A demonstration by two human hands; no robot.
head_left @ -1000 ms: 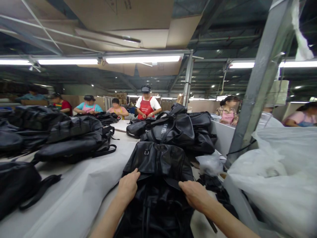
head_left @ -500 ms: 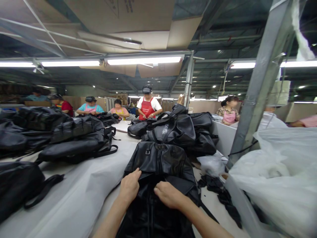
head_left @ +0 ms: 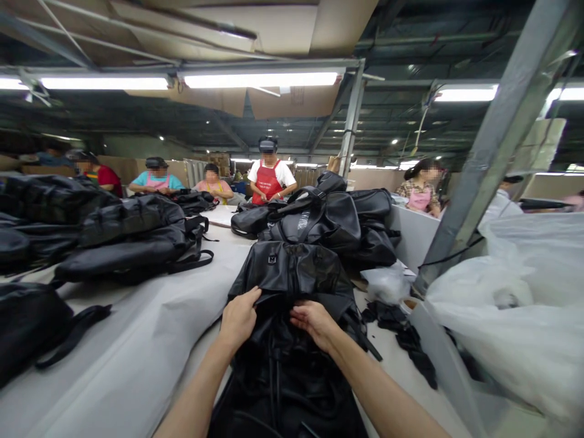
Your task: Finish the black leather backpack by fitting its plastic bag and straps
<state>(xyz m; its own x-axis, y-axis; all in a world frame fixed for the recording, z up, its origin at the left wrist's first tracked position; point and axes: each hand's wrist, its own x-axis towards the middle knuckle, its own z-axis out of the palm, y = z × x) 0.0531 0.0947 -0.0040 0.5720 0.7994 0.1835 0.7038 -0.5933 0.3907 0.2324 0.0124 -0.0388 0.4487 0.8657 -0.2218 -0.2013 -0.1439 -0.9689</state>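
Observation:
A black leather-like backpack (head_left: 292,377) lies on the table in front of me, its flap, with a small metal buckle, toward the far end. My left hand (head_left: 241,313) is closed on the left edge of the flap, thumb and fingers pinching it. My right hand (head_left: 312,319) is at the middle of the backpack, just below the flap edge, fingers bent and slightly apart, their tips touching the black material. Drawn cords run down the bag's middle between my forearms.
More black bags (head_left: 319,219) are heaped beyond the backpack, and others (head_left: 123,231) lie left on white sheeting (head_left: 137,328). Clear plastic bags (head_left: 502,316), a metal post (head_left: 493,134) and black scraps (head_left: 406,334) are at the right. Several people work farther back.
The view has tilted down slightly. My right hand has loosened from a fist, its fingers now more spread at the flap edge. My left hand keeps its hold.

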